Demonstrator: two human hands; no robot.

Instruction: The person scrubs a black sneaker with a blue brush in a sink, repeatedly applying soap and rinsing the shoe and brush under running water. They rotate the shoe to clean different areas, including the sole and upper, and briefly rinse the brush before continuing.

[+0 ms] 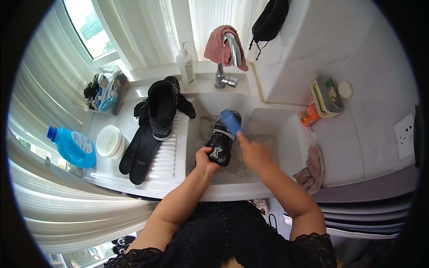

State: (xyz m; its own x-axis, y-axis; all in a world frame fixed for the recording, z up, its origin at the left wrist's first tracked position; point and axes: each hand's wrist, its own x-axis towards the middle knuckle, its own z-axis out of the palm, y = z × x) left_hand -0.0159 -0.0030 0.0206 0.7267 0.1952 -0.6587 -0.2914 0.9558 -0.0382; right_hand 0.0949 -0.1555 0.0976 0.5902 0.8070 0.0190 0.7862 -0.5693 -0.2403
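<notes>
Over the sink basin [286, 129], my left hand [207, 161] grips a black shoe [216, 142] by one end, near a white emblem on it. My right hand [254, 154], blurred by motion, is closed round a blue brush [230, 122]. The brush lies against the far part of the shoe; its bristles are hidden. Cloudy water stands in the basin below. On the ribbed ledge to the left rests another black shoe [161, 107], with black cloth-like pieces around it. Two black insoles [144, 156] lie beside it.
A chrome faucet [220, 76] draped with a pink cloth [218, 42] stands behind the basin, beside a white pump bottle [186, 67]. At left are a blue detergent bottle [73, 146], a white tub [110, 142] and a clear bin [107, 91]. A wet rag [311, 172] hangs at right.
</notes>
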